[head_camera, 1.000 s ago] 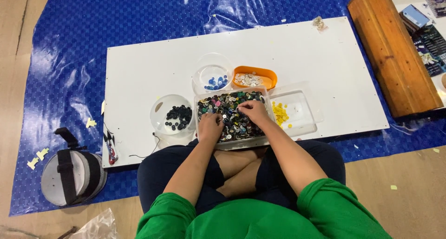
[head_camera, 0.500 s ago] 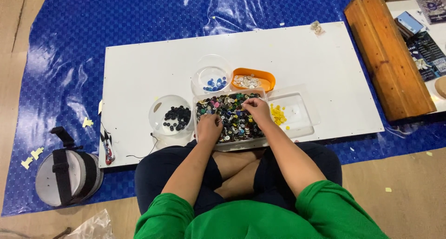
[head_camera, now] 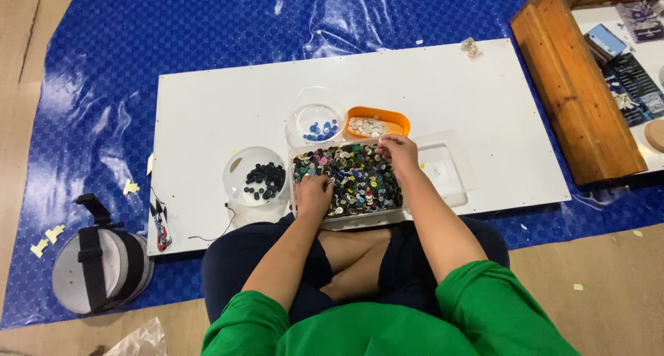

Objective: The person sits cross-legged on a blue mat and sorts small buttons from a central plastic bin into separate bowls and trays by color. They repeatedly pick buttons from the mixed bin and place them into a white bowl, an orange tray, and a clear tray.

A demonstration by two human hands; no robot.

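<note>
Knees crossed and green sleeves are what I see nearest, at the bottom of the head view. Just beyond them, at the near edge of the white board [head_camera: 429, 86], stands a clear rectangular tray [head_camera: 349, 219] full of mixed buttons [head_camera: 356, 180] in many colours. My left hand [head_camera: 313, 193] lies on the near left part of this pile, palm down, fingers curled loosely into the buttons; I cannot tell if they pinch any. My right hand [head_camera: 399, 152] is at the far right corner of the tray, fingers drawn together with the tips down on the buttons, but whether one is held I cannot tell.

Touching the tray on the right is a clear flat lid [head_camera: 448, 173] with a few small yellow pieces in it. On the left, just beside the tray, a round clear bowl [head_camera: 238, 183] holds black buttons. Farther, behind the tray, a second clear bowl [head_camera: 309, 114] holds some blue buttons, and next to it on the right an orange dish [head_camera: 398, 121] holds white and pale ones.

Left of the board, on the blue plastic sheet [head_camera: 207, 31], lies a round grey case with a black strap [head_camera: 97, 269]. Far right, a wooden box [head_camera: 574, 93] stands well apart.
</note>
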